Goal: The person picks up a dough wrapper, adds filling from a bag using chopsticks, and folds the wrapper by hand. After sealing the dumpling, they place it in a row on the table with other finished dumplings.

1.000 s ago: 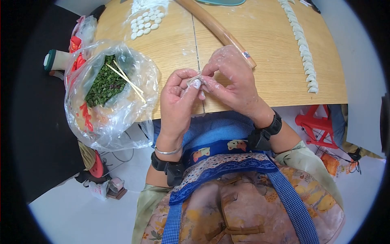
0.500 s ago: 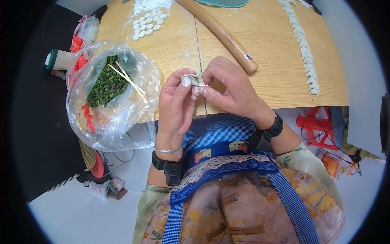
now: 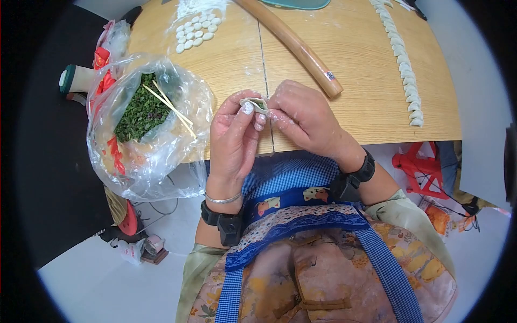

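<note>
A half-folded dumpling with green filling showing at its opening is held above the table's near edge. My left hand grips it between thumb and fingers, the thumb pressing on the near side. Closed in a pinch, my right hand is at the dumpling's right end, thumb and forefinger on the dough edge. Flour whitens the fingers of both hands. To the left, a clear plastic bag holds chopped green filling, with a pair of chopsticks resting across it.
A long wooden rolling pin lies beyond my hands. Several small dough rounds sit on floured wood at the back left. Along the right of the table runs a row of folded dumplings. A red stool stands below.
My right hand has curled its fingers in and shifted slightly on the dumpling's right end. The dumpling's opening faces up more, showing more green. My left hand stays nearly still.
</note>
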